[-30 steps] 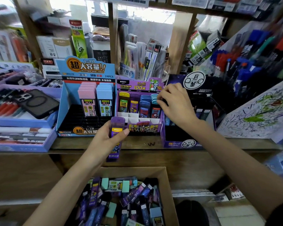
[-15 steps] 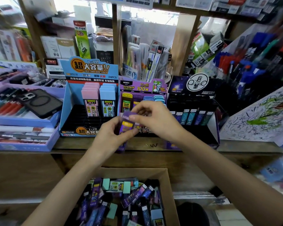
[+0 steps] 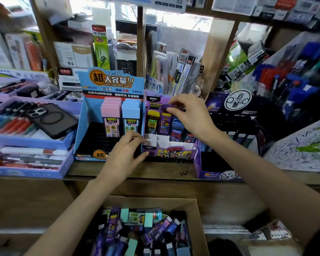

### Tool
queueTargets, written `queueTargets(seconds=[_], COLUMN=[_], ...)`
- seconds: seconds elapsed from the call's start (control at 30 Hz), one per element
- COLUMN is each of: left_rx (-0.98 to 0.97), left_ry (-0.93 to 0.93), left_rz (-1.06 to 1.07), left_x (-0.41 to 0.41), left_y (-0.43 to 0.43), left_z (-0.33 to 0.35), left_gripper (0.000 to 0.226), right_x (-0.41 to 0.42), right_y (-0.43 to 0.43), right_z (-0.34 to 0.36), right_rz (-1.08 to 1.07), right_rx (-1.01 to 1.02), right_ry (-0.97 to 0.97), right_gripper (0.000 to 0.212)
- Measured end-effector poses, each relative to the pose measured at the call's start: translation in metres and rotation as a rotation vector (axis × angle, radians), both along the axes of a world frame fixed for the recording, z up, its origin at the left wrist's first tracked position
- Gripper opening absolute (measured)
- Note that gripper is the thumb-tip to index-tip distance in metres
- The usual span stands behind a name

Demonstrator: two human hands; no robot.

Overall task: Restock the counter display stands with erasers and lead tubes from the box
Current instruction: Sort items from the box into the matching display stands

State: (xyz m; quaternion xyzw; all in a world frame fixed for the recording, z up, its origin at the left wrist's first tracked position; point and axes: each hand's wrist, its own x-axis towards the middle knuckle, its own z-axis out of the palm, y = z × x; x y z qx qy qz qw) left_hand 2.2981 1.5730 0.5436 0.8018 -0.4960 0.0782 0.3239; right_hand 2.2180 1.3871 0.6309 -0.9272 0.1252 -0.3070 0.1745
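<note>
Beneath the right hand (image 3: 190,119), a purple lead tube (image 3: 164,124) stood upright in a back slot of the purple stand (image 3: 174,154), its cap pinched between thumb and fingertips. Holding it by the top probably let the tube slide straight down between the white dividers without knocking the yellow-capped tube (image 3: 151,122) just to its left.

The left hand (image 3: 125,154) gripped the stand's front left corner, fingers bent over the wall and thumb against the printed front. That looked like bracing, so the light cardboard would not shift under the push from above. Several front slots nearest this hand showed only bare dividers, so restocking seemed far from finished.

Below both wrists sat the open box (image 3: 198,217), close to the person, heaped with more purple tubes (image 3: 113,222) and teal erasers (image 3: 148,219), an easy reach for the next piece.

Left of the left hand, the blue stand (image 3: 111,80) held pink and blue-capped tubes in its back rows only. Beyond the right hand stood a dark stand (image 3: 216,174), also thinly filled.

All stands rested on a worn wooden counter (image 3: 155,170). Farther left lay trays of pens with a phone (image 3: 52,119) on top; to the right, a scribbled test sheet (image 3: 303,145) and racks of blue pens. Crowded stationery shelves closed in behind.
</note>
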Motion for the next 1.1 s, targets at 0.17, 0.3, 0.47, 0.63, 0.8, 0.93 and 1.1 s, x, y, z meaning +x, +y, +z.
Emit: queueTargets(seconds=[0.17,0.3,0.47,0.63,0.8,0.93,1.1], left_rx=[-0.013,-0.019,0.036,-0.001,-0.015,0.081,0.297], left_ry=[-0.003,0.019,0.042,0.027,0.110,0.243,0.413], left_rz=[-0.015,-0.017,-0.022,-0.044,-0.102,-0.064,0.006], left_x=[0.001,0.000,-0.003,-0.013,-0.038,-0.057,-0.076], left_y=[0.002,0.003,0.005,0.016,0.049,0.078,0.104], left_z=[-0.005,-0.005,0.000,0.010,-0.003,-0.051,-0.130], left_gripper=[0.027,0.026,0.033,0.036,0.021,0.020,0.023], right_x=[0.005,0.010,0.013,-0.006,-0.058,-0.100,-0.131], right_y=[-0.001,0.000,0.003,0.010,0.040,0.059,0.074], right_z=[-0.005,-0.009,-0.006,0.009,-0.003,-0.052,-0.145], right_rz=[-0.023,-0.086,-0.137,-0.038,0.129,0.258,0.259], right_rx=[0.003,-0.160,-0.196,-0.137,-0.144,-0.079,0.179], right_ry=[0.067,0.115,0.185,0.236,0.244,0.381,0.672], right_gripper=[0.017,0.013,0.020,0.024,0.022,0.022,0.023])
